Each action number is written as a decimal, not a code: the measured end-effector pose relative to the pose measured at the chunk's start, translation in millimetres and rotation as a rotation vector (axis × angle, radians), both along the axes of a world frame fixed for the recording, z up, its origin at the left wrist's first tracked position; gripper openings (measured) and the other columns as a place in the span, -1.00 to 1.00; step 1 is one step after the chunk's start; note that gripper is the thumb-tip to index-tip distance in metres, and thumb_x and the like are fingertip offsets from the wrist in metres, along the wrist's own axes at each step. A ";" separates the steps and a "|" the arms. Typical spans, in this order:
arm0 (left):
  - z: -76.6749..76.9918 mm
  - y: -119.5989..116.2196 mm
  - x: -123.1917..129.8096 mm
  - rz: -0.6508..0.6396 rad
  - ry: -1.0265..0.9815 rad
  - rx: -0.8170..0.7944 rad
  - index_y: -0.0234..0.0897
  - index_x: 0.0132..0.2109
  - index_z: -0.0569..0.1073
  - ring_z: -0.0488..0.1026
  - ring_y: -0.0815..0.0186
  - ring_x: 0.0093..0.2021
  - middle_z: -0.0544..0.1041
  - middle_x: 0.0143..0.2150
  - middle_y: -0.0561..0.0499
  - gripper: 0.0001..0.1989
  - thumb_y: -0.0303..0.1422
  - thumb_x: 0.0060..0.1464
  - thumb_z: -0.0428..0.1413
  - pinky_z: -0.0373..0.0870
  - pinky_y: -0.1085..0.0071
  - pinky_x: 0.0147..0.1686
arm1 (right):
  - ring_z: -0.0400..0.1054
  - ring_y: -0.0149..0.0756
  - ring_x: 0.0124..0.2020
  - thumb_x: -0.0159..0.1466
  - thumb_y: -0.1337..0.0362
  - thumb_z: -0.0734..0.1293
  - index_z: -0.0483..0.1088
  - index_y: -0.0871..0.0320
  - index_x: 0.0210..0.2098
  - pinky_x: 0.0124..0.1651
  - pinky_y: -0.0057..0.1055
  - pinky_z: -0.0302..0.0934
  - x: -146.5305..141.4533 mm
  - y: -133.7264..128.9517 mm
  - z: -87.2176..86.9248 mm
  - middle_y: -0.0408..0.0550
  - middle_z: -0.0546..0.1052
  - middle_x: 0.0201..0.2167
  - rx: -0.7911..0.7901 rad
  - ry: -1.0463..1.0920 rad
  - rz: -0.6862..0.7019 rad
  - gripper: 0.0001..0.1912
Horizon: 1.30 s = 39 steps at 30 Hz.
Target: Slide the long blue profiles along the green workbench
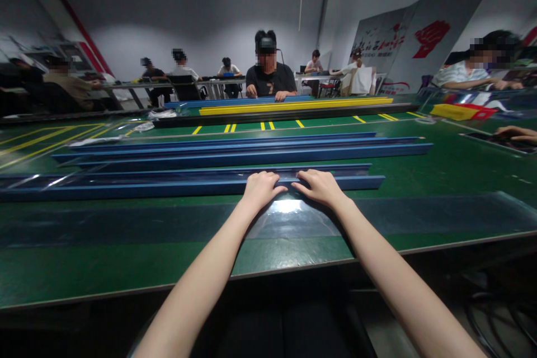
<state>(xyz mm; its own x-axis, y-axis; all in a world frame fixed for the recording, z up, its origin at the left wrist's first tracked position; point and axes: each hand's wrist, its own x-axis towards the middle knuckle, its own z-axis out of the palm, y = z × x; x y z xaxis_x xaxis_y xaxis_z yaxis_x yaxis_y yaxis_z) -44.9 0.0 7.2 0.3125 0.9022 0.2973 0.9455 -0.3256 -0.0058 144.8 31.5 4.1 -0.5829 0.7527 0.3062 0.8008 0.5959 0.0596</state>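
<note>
A long blue channel strip (188,189) lies crosswise on the green table (126,279), with clear plastic film over its left part. My left hand (262,187) is closed over this channel, thumb on the near side and fingers curled into it. A short way to the right, my right hand (321,184) grips the same channel in a mirrored way, the two thumbs pointing at each other. The undersides of the fingers are hidden. Between me and the channel, a wide clear plastic strip (126,222) lies flat under my forearms.
More blue channels (293,155) lie parallel just beyond. Farther off are a yellow strip (293,106) and a black strip (184,122). A co-worker (271,75) sits opposite. At right are a yellow tray (455,112), a tablet (495,141) and another person's hand (518,133).
</note>
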 end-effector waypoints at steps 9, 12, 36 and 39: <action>3.9 -1.8 1.6 0.062 0.014 -0.035 -0.22 -0.27 0.46 0.45 0.22 -0.20 0.54 -0.26 -0.04 -0.65 -0.04 0.07 -0.01 0.25 0.44 -0.34 | 0.34 -0.29 -0.23 0.28 0.02 0.07 0.38 0.12 -0.22 -0.35 -0.46 -0.04 0.6 0.2 0.5 -0.01 0.50 -0.28 -0.021 0.017 0.009 -0.61; 3.7 -1.8 1.8 0.055 0.004 -0.036 -0.23 -0.27 0.46 0.45 0.21 -0.20 0.54 -0.26 -0.05 -0.65 -0.04 0.07 -0.01 0.24 0.44 -0.33 | 0.34 -0.30 -0.25 0.28 0.02 0.08 0.39 0.14 -0.28 -0.35 -0.46 -0.04 1.0 0.7 0.2 -0.02 0.50 -0.31 -0.006 0.032 0.022 -0.61; 3.3 -0.8 0.1 -0.005 -0.008 0.031 -0.25 -0.11 0.37 0.40 0.24 -0.11 0.50 -0.15 -0.06 -0.66 -0.10 0.12 -0.03 0.17 0.37 -0.18 | 0.37 -0.25 -0.37 0.21 0.01 0.09 0.46 0.13 -0.41 -0.44 -0.42 -0.11 22.4 6.3 8.2 0.01 0.53 -0.45 0.008 -0.015 -0.168 -0.58; 2.8 0.2 -1.8 -0.007 -0.007 0.045 -0.24 -0.13 0.37 0.40 0.24 -0.12 0.50 -0.15 -0.03 -0.66 -0.09 0.11 -0.02 0.16 0.38 -0.20 | 0.38 -0.24 -0.37 0.19 0.00 0.11 0.47 0.10 -0.40 -0.45 -0.42 -0.09 31.0 6.1 10.0 -0.01 0.54 -0.45 0.004 0.007 -0.235 -0.59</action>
